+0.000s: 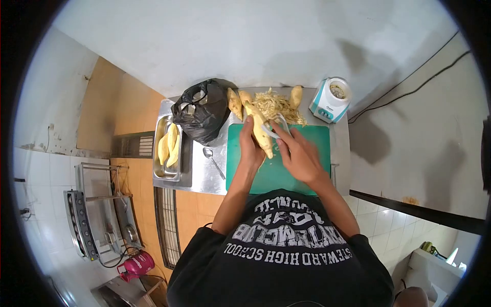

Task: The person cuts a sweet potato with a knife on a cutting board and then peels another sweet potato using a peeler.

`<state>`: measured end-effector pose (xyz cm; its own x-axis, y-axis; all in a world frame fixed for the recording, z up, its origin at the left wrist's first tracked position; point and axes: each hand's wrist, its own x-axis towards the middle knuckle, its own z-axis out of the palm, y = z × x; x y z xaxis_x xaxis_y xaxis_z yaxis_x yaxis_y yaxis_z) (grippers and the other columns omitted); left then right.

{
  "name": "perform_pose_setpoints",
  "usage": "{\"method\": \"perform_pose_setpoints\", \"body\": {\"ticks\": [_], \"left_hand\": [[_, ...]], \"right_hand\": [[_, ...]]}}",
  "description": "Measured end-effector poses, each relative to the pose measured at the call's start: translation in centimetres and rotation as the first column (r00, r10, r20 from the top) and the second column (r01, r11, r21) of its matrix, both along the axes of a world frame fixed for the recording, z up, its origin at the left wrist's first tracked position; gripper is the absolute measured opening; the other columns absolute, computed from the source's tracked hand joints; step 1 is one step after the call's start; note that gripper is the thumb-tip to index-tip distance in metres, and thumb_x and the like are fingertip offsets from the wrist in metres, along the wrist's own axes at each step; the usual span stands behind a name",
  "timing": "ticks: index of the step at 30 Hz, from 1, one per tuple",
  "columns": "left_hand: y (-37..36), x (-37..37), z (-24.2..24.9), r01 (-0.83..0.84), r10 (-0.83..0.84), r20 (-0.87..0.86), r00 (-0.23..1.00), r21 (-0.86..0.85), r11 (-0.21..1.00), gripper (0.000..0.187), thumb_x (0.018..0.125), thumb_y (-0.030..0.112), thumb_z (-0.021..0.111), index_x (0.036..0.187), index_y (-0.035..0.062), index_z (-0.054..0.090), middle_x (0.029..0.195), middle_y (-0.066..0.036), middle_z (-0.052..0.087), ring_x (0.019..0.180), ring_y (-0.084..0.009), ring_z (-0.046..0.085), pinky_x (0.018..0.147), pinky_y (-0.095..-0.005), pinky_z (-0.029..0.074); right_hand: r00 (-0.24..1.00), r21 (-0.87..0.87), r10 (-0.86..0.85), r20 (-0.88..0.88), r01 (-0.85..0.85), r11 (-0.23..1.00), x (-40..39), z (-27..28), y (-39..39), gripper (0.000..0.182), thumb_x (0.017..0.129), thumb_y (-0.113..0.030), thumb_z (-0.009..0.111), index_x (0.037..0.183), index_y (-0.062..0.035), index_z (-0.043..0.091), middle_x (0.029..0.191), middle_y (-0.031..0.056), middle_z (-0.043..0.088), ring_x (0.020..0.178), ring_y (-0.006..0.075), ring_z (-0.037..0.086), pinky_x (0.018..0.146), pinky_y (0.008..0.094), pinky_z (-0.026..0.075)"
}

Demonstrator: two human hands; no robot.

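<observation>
Over the green cutting board (312, 176), my left hand (250, 150) is closed around a mostly peeled, pale yellow sweet potato (259, 130), held lengthwise with its tip toward me. My right hand (300, 156) grips a white peeler (279, 127) against the side of the sweet potato; that hand is slightly blurred. Just beyond the board lies a heap of peelings (276, 104). Unpeeled sweet potatoes sit around the heap: one on the left (235, 104), another beside it (245, 96), and a third on the right (296, 96).
Left of the board are a spoon (214, 162), a black plastic bag (204, 110) and a metal tray (157, 169) holding peeled sweet potatoes (169, 147). A white and turquoise blender base (327, 102) stands at the back right, near the wall. A pink gas cylinder (137, 265) is lower left.
</observation>
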<state>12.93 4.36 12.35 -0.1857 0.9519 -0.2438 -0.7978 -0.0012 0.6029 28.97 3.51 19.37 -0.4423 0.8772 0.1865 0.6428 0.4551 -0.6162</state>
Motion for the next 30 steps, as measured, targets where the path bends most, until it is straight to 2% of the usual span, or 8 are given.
{"method": "perform_pose_setpoints", "body": {"ticks": [8, 10, 14, 16, 18, 22, 26, 30], "left_hand": [[1.8, -0.9, 0.1, -0.099, 0.104, 0.108, 0.989, -0.052, 0.994, 0.047, 0.107, 0.044, 0.047, 0.135, 0.0071, 0.052, 0.120, -0.008, 0.061, 0.107, -0.0233, 0.061, 0.098, -0.0438, 0.053], [2.1, -1.3, 1.6, -0.227, 0.234, 0.040, 0.971, -0.140, 0.964, 0.047, 0.106, 0.045, 0.048, 0.134, 0.0079, 0.053, 0.120, -0.009, 0.059, 0.105, -0.0231, 0.060, 0.098, -0.0453, 0.053], [1.4, -1.7, 0.0, -0.110, 0.109, -0.014, 0.994, -0.079, 0.991, 0.044, 0.107, 0.042, 0.047, 0.134, 0.0076, 0.051, 0.114, -0.006, 0.061, 0.100, -0.0199, 0.062, 0.091, -0.0397, 0.054], [0.7, -0.1, -0.8, -0.050, 0.049, -0.008, 0.999, -0.056, 0.997, 0.042, 0.108, 0.040, 0.046, 0.133, 0.0074, 0.051, 0.114, -0.006, 0.062, 0.100, -0.0189, 0.062, 0.090, -0.0386, 0.053], [0.3, 1.4, -1.0, 0.006, -0.006, -0.002, 1.000, -0.026, 1.000, 0.040, 0.108, 0.038, 0.046, 0.133, 0.0072, 0.052, 0.113, -0.005, 0.062, 0.100, -0.0180, 0.062, 0.089, -0.0375, 0.053], [0.9, 1.6, 1.6, -0.078, 0.079, 0.020, 0.997, -0.058, 0.995, 0.039, 0.108, 0.038, 0.046, 0.131, 0.0073, 0.053, 0.113, -0.005, 0.063, 0.103, -0.0168, 0.062, 0.090, -0.0366, 0.052], [1.4, -1.7, 0.0, -0.120, 0.121, 0.042, 0.992, -0.036, 0.992, 0.045, 0.107, 0.043, 0.047, 0.134, 0.0072, 0.053, 0.113, -0.005, 0.063, 0.100, -0.0175, 0.061, 0.086, -0.0362, 0.051], [1.8, -3.1, 0.2, -0.189, 0.187, 0.078, 0.979, 0.021, 0.982, 0.044, 0.108, 0.042, 0.047, 0.133, 0.0067, 0.053, 0.110, -0.006, 0.063, 0.095, -0.0188, 0.063, 0.081, -0.0362, 0.052]], "right_hand": [[0.994, 0.123, 0.023, 0.104, -0.036, 0.992, 0.8, -4.1, -3.6, 0.047, 0.099, -0.025, 0.057, 0.146, -0.0305, 0.055, 0.096, 0.0171, 0.062, 0.062, 0.0405, 0.063, 0.055, 0.0499, 0.052], [0.981, -0.068, 0.120, 0.150, -0.111, 0.992, 2.0, -4.9, -5.0, 0.046, 0.099, -0.025, 0.058, 0.145, -0.0317, 0.056, 0.095, 0.0168, 0.062, 0.064, 0.0384, 0.064, 0.054, 0.0491, 0.052], [0.995, -0.084, 0.071, 0.068, -0.065, 0.994, 2.7, -4.8, -4.6, 0.048, 0.099, -0.025, 0.058, 0.146, -0.0320, 0.054, 0.097, 0.0165, 0.061, 0.064, 0.0369, 0.064, 0.054, 0.0494, 0.052], [0.999, 0.057, -0.009, 0.036, 0.007, 0.998, 1.8, -2.4, -2.1, 0.050, 0.099, -0.026, 0.058, 0.148, -0.0324, 0.051, 0.100, 0.0159, 0.061, 0.066, 0.0359, 0.065, 0.055, 0.0495, 0.052], [0.998, 0.054, 0.001, 0.059, -0.004, 0.999, 0.7, -1.0, 0.3, 0.051, 0.099, -0.026, 0.058, 0.149, -0.0326, 0.050, 0.101, 0.0153, 0.061, 0.065, 0.0360, 0.065, 0.055, 0.0492, 0.052], [0.978, 0.068, 0.032, 0.207, -0.047, 0.997, -0.4, -1.6, 0.1, 0.050, 0.099, -0.027, 0.058, 0.148, -0.0326, 0.051, 0.098, 0.0143, 0.060, 0.065, 0.0366, 0.064, 0.054, 0.0490, 0.052], [0.983, 0.162, 0.042, 0.176, -0.071, 0.984, 1.0, -3.8, -3.4, 0.050, 0.098, -0.027, 0.058, 0.148, -0.0325, 0.052, 0.097, 0.0137, 0.059, 0.061, 0.0371, 0.063, 0.051, 0.0496, 0.051], [0.986, 0.015, 0.116, 0.116, -0.119, 0.993, 2.3, -5.2, -5.1, 0.050, 0.099, -0.026, 0.058, 0.148, -0.0329, 0.052, 0.099, 0.0138, 0.060, 0.061, 0.0358, 0.063, 0.051, 0.0476, 0.052]]}}
